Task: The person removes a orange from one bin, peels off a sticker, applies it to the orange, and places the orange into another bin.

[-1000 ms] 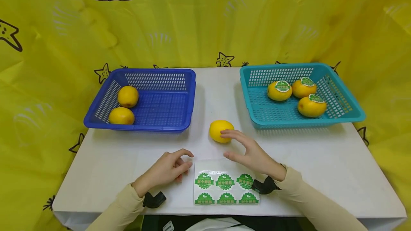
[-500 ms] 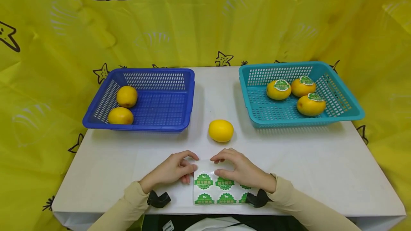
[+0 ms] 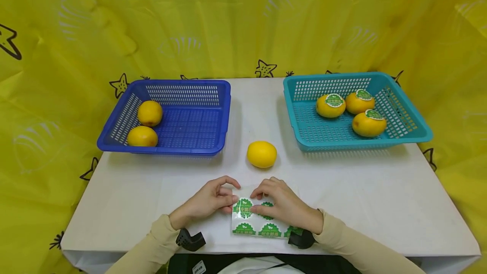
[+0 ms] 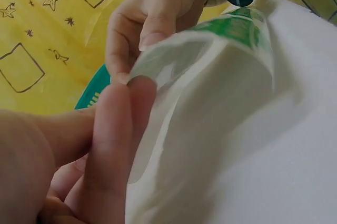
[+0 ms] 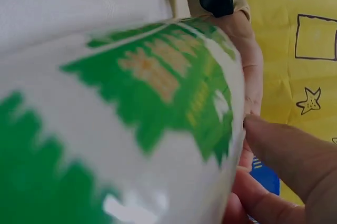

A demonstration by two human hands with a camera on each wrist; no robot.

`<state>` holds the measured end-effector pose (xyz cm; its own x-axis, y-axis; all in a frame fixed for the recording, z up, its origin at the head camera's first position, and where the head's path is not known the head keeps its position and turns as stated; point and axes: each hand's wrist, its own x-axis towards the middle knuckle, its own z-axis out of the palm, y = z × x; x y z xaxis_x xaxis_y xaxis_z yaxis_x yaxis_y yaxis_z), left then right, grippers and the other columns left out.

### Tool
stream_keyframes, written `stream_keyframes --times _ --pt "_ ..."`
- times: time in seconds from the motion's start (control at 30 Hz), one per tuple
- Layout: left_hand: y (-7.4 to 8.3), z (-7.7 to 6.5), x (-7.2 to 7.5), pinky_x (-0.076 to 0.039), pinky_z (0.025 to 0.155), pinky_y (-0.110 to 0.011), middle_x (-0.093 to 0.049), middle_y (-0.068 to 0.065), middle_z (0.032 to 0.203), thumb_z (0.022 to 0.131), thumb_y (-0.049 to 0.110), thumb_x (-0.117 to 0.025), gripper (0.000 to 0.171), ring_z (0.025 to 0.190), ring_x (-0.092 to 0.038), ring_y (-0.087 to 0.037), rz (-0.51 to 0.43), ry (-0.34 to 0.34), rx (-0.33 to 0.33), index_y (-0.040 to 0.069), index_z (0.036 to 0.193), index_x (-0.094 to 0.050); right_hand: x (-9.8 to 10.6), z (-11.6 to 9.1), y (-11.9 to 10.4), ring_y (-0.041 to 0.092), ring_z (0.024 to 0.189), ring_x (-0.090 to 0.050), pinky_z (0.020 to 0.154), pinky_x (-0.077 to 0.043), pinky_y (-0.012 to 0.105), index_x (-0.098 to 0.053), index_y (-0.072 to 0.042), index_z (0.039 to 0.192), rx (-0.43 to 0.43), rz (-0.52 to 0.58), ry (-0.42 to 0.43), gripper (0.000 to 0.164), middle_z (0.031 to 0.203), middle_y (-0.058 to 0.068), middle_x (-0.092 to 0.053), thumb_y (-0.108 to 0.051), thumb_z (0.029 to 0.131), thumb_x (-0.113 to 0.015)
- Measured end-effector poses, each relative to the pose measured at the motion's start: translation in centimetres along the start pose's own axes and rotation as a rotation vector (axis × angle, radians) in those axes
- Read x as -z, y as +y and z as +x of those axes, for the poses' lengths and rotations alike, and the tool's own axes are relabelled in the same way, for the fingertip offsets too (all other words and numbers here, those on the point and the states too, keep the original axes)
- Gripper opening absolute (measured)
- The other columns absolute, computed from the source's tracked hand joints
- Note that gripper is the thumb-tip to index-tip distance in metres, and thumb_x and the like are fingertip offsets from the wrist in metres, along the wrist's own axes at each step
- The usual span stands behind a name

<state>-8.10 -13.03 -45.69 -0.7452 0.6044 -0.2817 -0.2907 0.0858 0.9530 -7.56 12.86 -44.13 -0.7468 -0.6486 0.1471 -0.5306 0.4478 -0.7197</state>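
Observation:
A sheet of round green-and-white stickers (image 3: pixel 249 219) lies in front of the person, its far part lifted and bent in both wrist views. My left hand (image 3: pixel 205 200) pinches its left edge between thumb and fingertips. Further along the lifted edge, my right hand (image 3: pixel 285 204) grips the sheet with the thumb (image 5: pixel 279 139) on the printed side and the fingers behind, partly hidden. Beyond the hands, a plain lemon (image 3: pixel 261 154) sits untouched on the white table.
A blue basket (image 3: pixel 179 151) with two plain lemons (image 3: pixel 150 113) stands at the left rear. On the right is a teal basket (image 3: pixel 354 144) holding three lemons with stickers (image 3: pixel 369 124). A yellow patterned curtain (image 3: pixel 236 24) hangs behind the table (image 3: pixel 361 198).
My right hand has drawn back from the lemon to the sticker sheet and taken hold of it. The left hand has shifted right onto the sheet's edge, and the sheet has been lifted and bent.

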Motion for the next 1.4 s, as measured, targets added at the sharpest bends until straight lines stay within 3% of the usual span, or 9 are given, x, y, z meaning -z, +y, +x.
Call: stream_keyframes --times 0.33,0.53,0.7,0.83,0.97,1.03,1.13,1.27,1.4 --pt "0.0 0.1 -0.6 -0.057 0.072 -0.033 -0.071 -0.016 0.098 0.094 0.0 -0.063 0.028 0.079 -0.067 -0.018 -0.039 0.031 -0.025 -0.003 0.12 -0.051 0.0 0.3 -0.6 0.009 0.082 -0.049 0.076 -0.039 0.031 -0.065 -0.022 0.09 -0.055 0.023 0.012 0.012 0.082 -0.018 -0.053 -0.024 0.088 -0.076" --pt "0.3 0.0 -0.8 -0.057 0.07 -0.032 -0.07 -0.014 0.097 0.095 0.002 -0.063 0.027 0.074 -0.066 -0.019 0.033 0.096 -0.01 -0.003 0.12 -0.053 0.4 0.2 -0.4 0.009 0.082 -0.05 0.077 -0.04 0.031 -0.065 -0.023 0.09 -0.046 0.061 0.019 0.007 0.084 -0.018 -0.055 -0.023 0.091 -0.072" --pt "0.3 0.0 -0.5 -0.057 0.067 -0.032 -0.071 -0.01 0.092 0.094 0.007 -0.066 0.028 0.071 -0.066 -0.02 0.126 0.129 -0.022 0.001 0.119 -0.055 1.1 0.2 -0.4 0.009 0.082 -0.054 0.078 -0.046 0.033 -0.066 -0.015 0.093 -0.071 0.159 0.001 0.007 0.086 -0.015 -0.059 -0.022 0.094 -0.069" --pt "0.3 -0.2 0.3 -0.055 0.059 -0.032 -0.069 0.0 0.082 0.096 0.02 -0.066 0.03 0.06 -0.065 -0.018 0.374 0.149 -0.077 0.006 0.12 -0.056 1.6 0.1 -0.2 0.011 0.083 -0.057 0.078 -0.049 0.034 -0.065 -0.014 0.096 -0.101 0.239 -0.016 0.008 0.087 -0.011 -0.061 -0.021 0.096 -0.065" --pt "1.0 -0.3 0.9 -0.049 0.049 -0.029 -0.064 0.003 0.072 0.098 0.03 -0.062 0.028 0.048 -0.058 -0.016 0.583 0.227 -0.126 0.009 0.116 -0.058 2.3 0.1 0.1 0.012 0.082 -0.057 0.075 -0.05 0.033 -0.065 -0.014 0.096 -0.09 0.252 -0.004 0.004 0.088 -0.01 -0.062 -0.018 0.096 -0.066" --pt "1.6 -0.2 0.9 -0.046 0.047 -0.028 -0.063 0.001 0.072 0.098 0.032 -0.061 0.024 0.047 -0.056 -0.015 0.595 0.244 -0.16 0.011 0.11 -0.062 2.7 0.2 0.1 0.012 0.082 -0.058 0.074 -0.051 0.033 -0.065 -0.013 0.095 -0.085 0.243 0.007 0.004 0.088 -0.01 -0.062 -0.018 0.095 -0.066" --pt "2.6 0.3 0.5 -0.044 0.047 -0.026 -0.064 -0.001 0.076 0.098 0.031 -0.061 0.021 0.049 -0.054 -0.013 0.567 0.2 -0.236 0.012 0.104 -0.066 3.2 0.4 0.1 0.012 0.081 -0.058 0.074 -0.05 0.032 -0.065 -0.012 0.095 -0.085 0.228 0.019 0.005 0.087 -0.01 -0.063 -0.017 0.094 -0.067" --pt "3.8 1.0 -0.2 -0.045 0.05 -0.025 -0.065 0.006 0.082 0.097 0.03 -0.064 0.017 0.055 -0.052 -0.009 0.58 0.125 -0.336 0.014 0.102 -0.07 3.9 0.7 0.0 0.012 0.08 -0.058 0.074 -0.05 0.033 -0.066 -0.012 0.095 -0.078 0.207 0.044 0.005 0.085 -0.011 -0.062 -0.015 0.093 -0.069" --pt "4.3 1.6 -0.7 -0.044 0.054 -0.023 -0.063 0.011 0.08 0.095 0.025 -0.067 0.01 0.061 -0.051 -0.007 0.635 0.123 -0.41 0.017 0.098 -0.072 4.5 0.9 -0.1 0.013 0.079 -0.058 0.071 -0.05 0.034 -0.066 -0.013 0.094 -0.074 0.203 0.073 0.006 0.083 -0.01 -0.063 -0.014 0.092 -0.071"
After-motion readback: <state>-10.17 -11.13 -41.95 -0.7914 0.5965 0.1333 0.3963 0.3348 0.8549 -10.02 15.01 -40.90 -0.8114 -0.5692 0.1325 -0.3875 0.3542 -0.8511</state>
